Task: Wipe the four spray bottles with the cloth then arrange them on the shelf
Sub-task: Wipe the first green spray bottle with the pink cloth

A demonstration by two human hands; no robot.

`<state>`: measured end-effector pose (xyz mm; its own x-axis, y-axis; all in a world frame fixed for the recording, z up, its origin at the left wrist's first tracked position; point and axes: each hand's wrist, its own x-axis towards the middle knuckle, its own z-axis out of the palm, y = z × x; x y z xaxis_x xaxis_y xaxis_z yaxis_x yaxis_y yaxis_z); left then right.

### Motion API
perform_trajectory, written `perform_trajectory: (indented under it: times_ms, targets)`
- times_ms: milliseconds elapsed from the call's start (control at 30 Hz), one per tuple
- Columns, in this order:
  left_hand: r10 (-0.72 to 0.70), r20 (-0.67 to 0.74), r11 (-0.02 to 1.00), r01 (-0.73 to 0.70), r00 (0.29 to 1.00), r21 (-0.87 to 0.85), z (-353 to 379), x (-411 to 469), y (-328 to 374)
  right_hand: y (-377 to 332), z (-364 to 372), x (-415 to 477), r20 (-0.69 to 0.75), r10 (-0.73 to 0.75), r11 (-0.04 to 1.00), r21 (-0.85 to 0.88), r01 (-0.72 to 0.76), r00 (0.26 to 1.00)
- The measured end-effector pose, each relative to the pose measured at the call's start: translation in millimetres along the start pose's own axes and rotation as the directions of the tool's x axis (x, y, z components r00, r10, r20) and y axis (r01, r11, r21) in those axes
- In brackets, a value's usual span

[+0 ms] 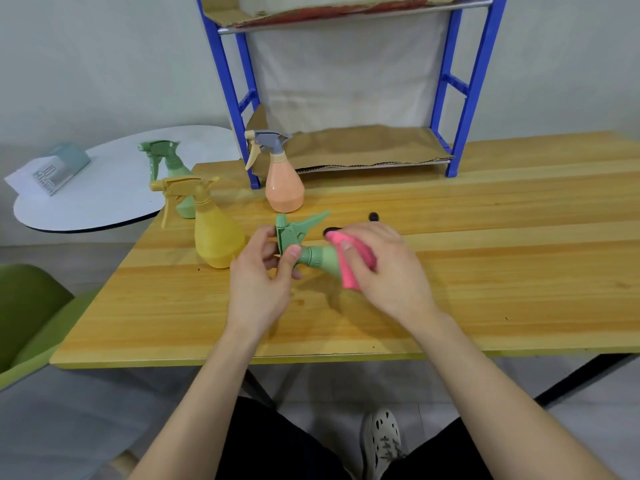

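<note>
Green bottle [313, 258] held tilted above the bench [485, 271], in front of the shelf [346, 150]. Left hand [258, 289] clamped on its spray head; right hand [384, 268] pressing the pink cloth [353, 265] around its body. Yellow bottle [216, 233], peach bottle [284, 185] and second green bottle [169, 168] standing left of the shelf. Nothing shelved yet; probably early, most wiping and all arranging left.
</note>
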<state>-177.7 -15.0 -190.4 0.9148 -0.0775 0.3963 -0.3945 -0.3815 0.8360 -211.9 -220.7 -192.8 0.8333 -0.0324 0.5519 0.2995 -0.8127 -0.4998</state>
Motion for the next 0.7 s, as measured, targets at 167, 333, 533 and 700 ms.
perform_trajectory:
  times_ms: [167, 333, 533, 700]
  targets:
    - [0.058, -0.027, 0.998, -0.057, 0.998, 0.035, 6, -3, 4, -21, 14, -2, -0.100, 0.017, 0.993, -0.116, -0.029, 0.995]
    - [-0.003, -0.013, 1.000, 0.003, 1.000, -0.001, -2, -5, -1, -2, 5, -4, -0.143, 0.100, 0.994, 0.061, -0.092, 0.985]
    - [0.061, -0.032, 0.997, -0.060, 0.998, 0.039, 8, -3, 5, -25, 17, -11, -0.125, -0.070, 0.993, -0.105, 0.057, 0.990]
    - [-0.036, -0.039, 0.999, 0.036, 0.999, 0.005, 3, -6, -2, 16, 0, -10, -0.190, 0.309, 0.948, 0.139, -0.286, 0.932]
